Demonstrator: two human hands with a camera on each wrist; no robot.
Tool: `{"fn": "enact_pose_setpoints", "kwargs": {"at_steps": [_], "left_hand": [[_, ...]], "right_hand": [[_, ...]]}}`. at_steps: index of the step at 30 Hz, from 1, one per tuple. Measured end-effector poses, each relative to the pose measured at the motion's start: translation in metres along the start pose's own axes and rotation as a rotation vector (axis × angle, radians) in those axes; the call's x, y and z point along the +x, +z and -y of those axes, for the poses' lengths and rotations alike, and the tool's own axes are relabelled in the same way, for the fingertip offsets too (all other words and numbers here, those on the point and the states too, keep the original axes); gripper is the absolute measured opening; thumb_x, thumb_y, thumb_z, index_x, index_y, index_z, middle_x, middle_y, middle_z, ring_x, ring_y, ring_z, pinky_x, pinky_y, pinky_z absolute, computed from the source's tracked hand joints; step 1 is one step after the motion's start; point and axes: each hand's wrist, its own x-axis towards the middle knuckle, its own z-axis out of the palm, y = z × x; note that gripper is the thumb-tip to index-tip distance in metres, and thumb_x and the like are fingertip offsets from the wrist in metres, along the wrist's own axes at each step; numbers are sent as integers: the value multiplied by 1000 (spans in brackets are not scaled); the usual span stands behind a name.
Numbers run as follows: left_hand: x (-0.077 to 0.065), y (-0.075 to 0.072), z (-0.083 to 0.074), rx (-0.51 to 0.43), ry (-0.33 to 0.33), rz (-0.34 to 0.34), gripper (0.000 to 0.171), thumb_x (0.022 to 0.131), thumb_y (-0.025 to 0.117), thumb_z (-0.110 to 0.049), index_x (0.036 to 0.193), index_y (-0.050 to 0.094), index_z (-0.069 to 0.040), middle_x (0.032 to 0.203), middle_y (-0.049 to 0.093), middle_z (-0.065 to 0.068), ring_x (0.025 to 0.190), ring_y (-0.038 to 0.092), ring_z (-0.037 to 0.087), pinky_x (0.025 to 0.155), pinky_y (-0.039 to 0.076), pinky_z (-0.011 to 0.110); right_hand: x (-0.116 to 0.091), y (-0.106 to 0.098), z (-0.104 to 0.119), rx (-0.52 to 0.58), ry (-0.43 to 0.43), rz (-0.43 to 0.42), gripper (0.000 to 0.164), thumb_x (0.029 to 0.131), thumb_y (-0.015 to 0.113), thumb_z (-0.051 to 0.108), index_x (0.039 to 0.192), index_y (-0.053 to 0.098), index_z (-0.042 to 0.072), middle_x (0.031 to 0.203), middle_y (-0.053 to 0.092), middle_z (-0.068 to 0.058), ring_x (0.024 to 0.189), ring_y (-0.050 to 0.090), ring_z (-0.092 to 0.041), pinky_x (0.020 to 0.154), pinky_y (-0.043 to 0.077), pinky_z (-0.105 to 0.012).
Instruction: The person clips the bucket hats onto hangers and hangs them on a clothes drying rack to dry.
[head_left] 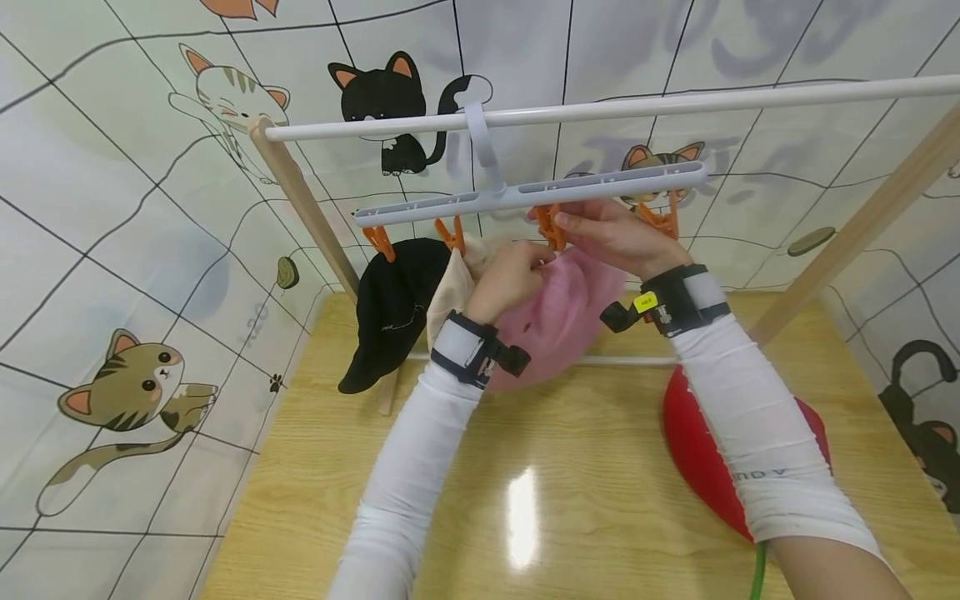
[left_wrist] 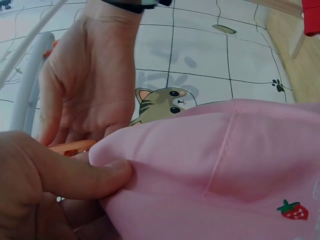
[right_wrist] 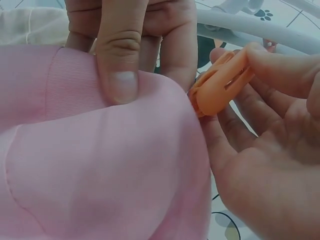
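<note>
A pink hat (head_left: 558,333) with a small strawberry (left_wrist: 294,210) embroidered on it hangs beneath a pale grey clip hanger (head_left: 525,197). My left hand (head_left: 513,279) pinches the hat's upper edge, thumb lying over the cloth. Just beside that edge, my right hand (head_left: 618,233) squeezes an orange clip (right_wrist: 220,87) between thumb and fingers. The clip's tip meets the hat's edge in the right wrist view. Farther left along the hanger, a black hat (head_left: 401,308) and a cream hat (head_left: 448,292) hang from other orange clips.
The hanger hooks over a white rail (head_left: 675,103) between wooden posts (head_left: 300,192). Another orange clip (head_left: 663,218) sits at the hanger's right end. On the wooden table (head_left: 585,492), a red object (head_left: 701,450) lies partly under my right forearm. Cat-patterned walls surround the table.
</note>
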Motion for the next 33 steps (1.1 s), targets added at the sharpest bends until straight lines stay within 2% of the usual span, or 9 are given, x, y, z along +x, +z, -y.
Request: {"fn": "enact_pose_setpoints", "kwargs": {"at_steps": [6,10,17,24,33], "left_hand": [[-1,-4,-1,-6,-19,-15,28,85,52,7,101,72,-3,80,60,8,77,53,21,63,36,25],[-2,-6,-2,-14,-28,-22,30,85,51,9,103,72,-2,83,61,8,78,54,21,62,36,24],[-3,-15,-8,26,-38,-34,30,86,51,8,104,72,-3,86,61,8,77,52,21,61,35,25],[-5,-23,-11,50,-30,-65,30,85,50,9,103,72,-1,87,61,9,79,52,21,64,35,25],[-9,-25,-8,64,-35,-79,27,87,52,8,100,73,-2,83,60,8,76,52,20,61,34,24]], "right_hand": [[2,1,-1,-7,-58,-31,30,97,50,-5,120,62,10,120,64,-10,114,52,-27,102,35,-36],[3,4,-2,-10,-96,-41,29,96,49,-8,117,63,7,114,66,-12,103,55,-28,96,41,-36],[3,5,0,-45,-75,-69,29,96,51,-7,117,64,7,115,66,-12,106,55,-29,98,40,-38],[4,3,0,1,-79,-51,31,95,48,-9,117,64,6,114,67,-10,102,55,-26,102,35,-37],[7,1,-7,29,-109,-28,33,95,46,-11,115,66,6,115,66,-11,115,53,-29,106,32,-38]]}}
